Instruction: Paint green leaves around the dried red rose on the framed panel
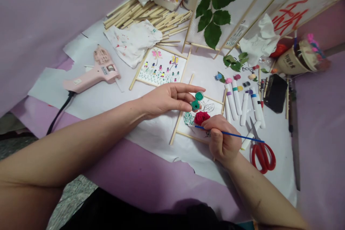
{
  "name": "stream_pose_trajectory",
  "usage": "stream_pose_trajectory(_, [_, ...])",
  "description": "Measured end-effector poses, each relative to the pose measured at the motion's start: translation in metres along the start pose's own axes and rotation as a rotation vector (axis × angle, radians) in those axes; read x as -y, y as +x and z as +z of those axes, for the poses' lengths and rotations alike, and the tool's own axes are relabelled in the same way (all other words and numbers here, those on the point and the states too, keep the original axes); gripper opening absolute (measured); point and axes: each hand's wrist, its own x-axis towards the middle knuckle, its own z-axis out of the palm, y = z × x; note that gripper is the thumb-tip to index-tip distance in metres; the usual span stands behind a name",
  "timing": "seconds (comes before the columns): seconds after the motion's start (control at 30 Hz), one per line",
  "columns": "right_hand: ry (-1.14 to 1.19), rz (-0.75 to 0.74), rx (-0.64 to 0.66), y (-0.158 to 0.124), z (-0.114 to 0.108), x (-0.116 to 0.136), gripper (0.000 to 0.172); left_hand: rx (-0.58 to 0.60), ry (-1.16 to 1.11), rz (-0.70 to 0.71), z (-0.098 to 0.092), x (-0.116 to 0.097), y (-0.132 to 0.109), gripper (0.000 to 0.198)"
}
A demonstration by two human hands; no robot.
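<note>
Between the thumb and fingers of my left hand is a small paint pot of green paint, its green-smeared lid flipped back. My right hand pinches a thin blue paintbrush. The brush tip reaches the left side of a stick-framed picture lying on the table. That picture carries a red rose, a leaf partly filled with green strokes, and black outlined leaves. My hands cover part of the picture and its frame.
A pink glue gun lies left; its cord hangs off the table. Behind are a finished-looking painting, crumpled tissue and wooden sticks. Red-handled scissors, markers, a phone and a paper cup sit right. Framed panels stand behind.
</note>
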Motion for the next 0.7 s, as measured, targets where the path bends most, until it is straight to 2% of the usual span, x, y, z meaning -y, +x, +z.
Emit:
stream_pose_trajectory(0.4, [-0.007,-0.006,-0.017,-0.002,0.0,-0.001,0.022,-0.002,-0.001,0.002,-0.001,0.001,0.0,0.053])
stream_pose_trajectory(0.6, [0.007,-0.019,-0.098,-0.009,0.002,-0.005,0.021,0.015,-0.014,0.016,-0.002,0.001,0.001,0.052])
stream_pose_trajectory(0.7, [-0.004,-0.014,-0.065,-0.008,0.002,-0.004,0.02,0.017,-0.009,0.012,-0.002,0.001,0.0,0.051])
